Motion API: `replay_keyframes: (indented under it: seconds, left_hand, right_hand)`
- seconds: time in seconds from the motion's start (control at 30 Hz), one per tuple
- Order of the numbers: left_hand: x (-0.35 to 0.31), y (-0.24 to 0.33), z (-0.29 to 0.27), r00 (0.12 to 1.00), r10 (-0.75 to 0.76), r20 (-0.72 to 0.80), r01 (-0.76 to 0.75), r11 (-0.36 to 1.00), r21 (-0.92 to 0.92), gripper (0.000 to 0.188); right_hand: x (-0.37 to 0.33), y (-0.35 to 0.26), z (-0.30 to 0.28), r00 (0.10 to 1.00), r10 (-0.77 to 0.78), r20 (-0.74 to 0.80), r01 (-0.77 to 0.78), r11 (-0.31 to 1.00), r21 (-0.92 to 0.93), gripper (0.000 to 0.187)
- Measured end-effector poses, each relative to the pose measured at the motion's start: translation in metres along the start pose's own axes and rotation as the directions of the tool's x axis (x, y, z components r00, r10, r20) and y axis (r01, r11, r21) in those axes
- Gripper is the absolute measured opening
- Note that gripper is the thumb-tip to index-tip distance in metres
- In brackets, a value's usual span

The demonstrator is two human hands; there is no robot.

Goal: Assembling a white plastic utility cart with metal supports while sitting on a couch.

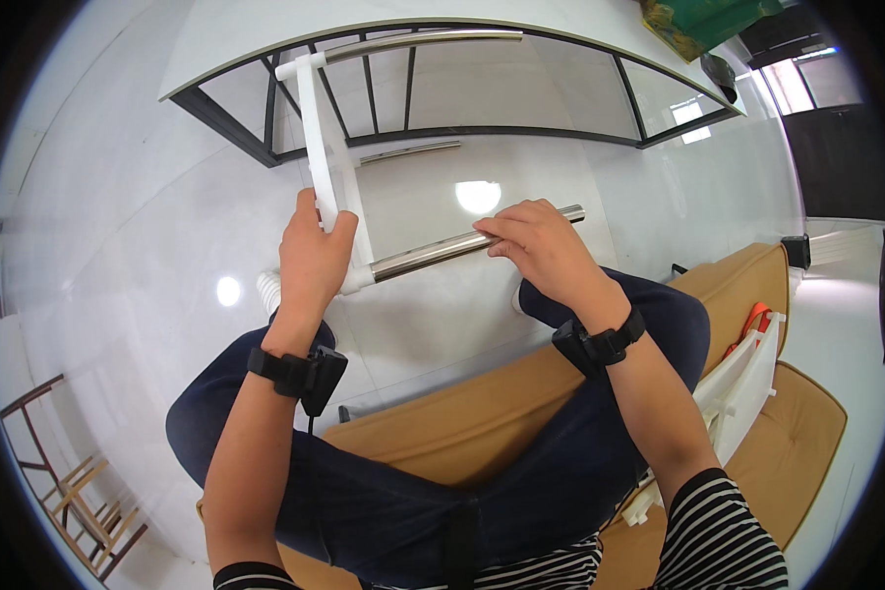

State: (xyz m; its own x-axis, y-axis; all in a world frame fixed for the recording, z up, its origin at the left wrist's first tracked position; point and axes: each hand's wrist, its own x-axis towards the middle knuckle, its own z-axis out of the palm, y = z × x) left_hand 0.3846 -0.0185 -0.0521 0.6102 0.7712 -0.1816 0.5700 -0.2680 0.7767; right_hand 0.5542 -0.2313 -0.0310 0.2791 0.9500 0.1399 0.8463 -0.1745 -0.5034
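Observation:
A white plastic end frame (315,128) stands before me with silver metal tubes joined to its ends. My left hand (315,258) is closed around the near part of this frame. One tube (428,257) runs rightward from the frame's near corner, and my right hand (546,251) grips it close to its free end, fingers on top. A second tube (423,41) reaches right from the far corner. Lower down, a shorter-looking silver tube (410,151) shows behind the frame; whether it is joined cannot be made out.
Ahead is a white table (580,39) on black metal legs, with a green bag (703,25) at its right. I sit on a tan cushioned seat (442,418). More white plastic frames (742,393) and an orange-red item (754,321) lie on it. Chairs (84,501) stand lower left.

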Motion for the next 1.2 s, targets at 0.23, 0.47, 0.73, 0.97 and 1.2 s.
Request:
replay_keyframes:
  seconds: [0.23,0.47,0.73,0.97,1.2]
  left_hand:
    - [0.002,-0.007,-0.003,1.0,-0.011,-0.002,0.011,0.999,-0.033,0.04]
    - [0.001,-0.008,0.0,0.999,0.002,-0.033,-0.002,1.0,0.005,0.041]
    - [0.001,0.001,-0.003,0.999,-0.042,0.023,0.043,0.998,-0.043,0.042]
    - [-0.001,0.001,-0.001,1.0,-0.002,-0.006,0.002,1.0,-0.001,0.043]
    - [-0.003,0.016,-0.012,0.989,-0.044,0.14,0.037,0.998,0.047,0.052]
  right_hand:
    - [-0.007,-0.014,-0.002,0.999,0.034,0.023,-0.034,0.999,-0.022,0.027]
    - [-0.007,-0.015,-0.001,1.0,0.014,0.012,-0.014,1.0,-0.021,0.027]
    - [-0.005,-0.01,-0.002,1.0,-0.013,0.005,0.013,0.999,-0.052,0.029]
    - [-0.006,-0.009,-0.01,0.996,0.055,0.075,-0.055,0.998,0.007,0.032]
    - [-0.009,0.009,-0.019,0.949,0.292,0.12,-0.261,0.939,-0.222,0.02]
